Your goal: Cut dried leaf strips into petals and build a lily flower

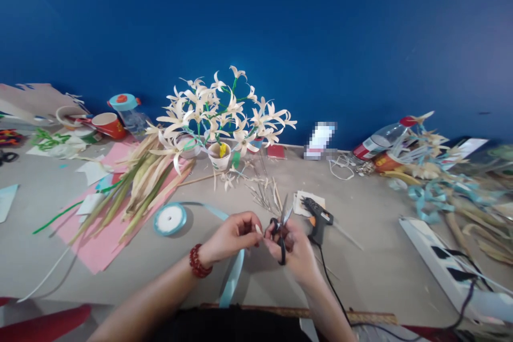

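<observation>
In the middle of the table, my left hand (pixel 236 234) is closed in a pinch on a small pale piece (pixel 258 230), its kind too small to make out. My right hand (pixel 296 251) grips black-handled scissors (pixel 282 243), blades pointing up and away, its fingertips close to the left hand's. Light blue ribbon (pixel 231 280) passes beneath my left wrist. It leads to a ribbon spool (pixel 170 219) lying to the left. Beyond my hands, pale husk flowers (pixel 218 117) on green stems stand around a paper cup (pixel 220 157).
Right of my hand lies a glue gun (pixel 320 219) with its cord trailing forward. A power strip (pixel 441 262) is farther right, near a tilted bottle (pixel 380 141). Dried husks (pixel 144 181) cover pink paper (pixel 98 256) on the left. A blurred phone (pixel 319 140) leans on the wall.
</observation>
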Tool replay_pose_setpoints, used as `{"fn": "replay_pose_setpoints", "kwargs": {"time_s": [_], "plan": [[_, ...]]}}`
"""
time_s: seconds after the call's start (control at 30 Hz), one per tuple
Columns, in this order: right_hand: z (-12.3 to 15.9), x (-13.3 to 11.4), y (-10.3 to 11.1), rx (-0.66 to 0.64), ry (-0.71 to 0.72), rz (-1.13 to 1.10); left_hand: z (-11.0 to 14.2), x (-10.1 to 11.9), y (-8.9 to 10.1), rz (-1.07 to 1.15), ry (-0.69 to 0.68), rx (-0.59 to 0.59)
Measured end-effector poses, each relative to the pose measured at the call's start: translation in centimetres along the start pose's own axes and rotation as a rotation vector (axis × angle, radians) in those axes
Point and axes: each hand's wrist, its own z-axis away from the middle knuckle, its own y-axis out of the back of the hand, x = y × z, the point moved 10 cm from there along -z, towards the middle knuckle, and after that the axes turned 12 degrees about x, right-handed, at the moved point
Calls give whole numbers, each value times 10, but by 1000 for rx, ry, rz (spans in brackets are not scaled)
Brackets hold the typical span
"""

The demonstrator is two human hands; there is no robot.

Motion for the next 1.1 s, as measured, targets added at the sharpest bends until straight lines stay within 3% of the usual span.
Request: {"fn": "replay_pose_setpoints", "kwargs": {"time_s": [0.13, 0.3, 0.6, 0.77, 0.97, 1.1], "plan": [[2, -4, 3, 91, 41, -52, 0, 1, 0, 123, 44, 38], [2, -6, 4, 141, 43, -62, 2, 10, 2, 103, -7, 66], [7, -2, -5, 75, 16, -60, 4, 13, 2, 49, -38, 54], [10, 3, -3, 47, 45, 17, 5, 16, 10, 98, -53, 132], [27, 19, -12, -114, 23, 112, 9, 42, 14, 103, -222, 171], [37, 24, -19, -150, -44, 109, 9, 43, 13, 73, -240, 172]]}}
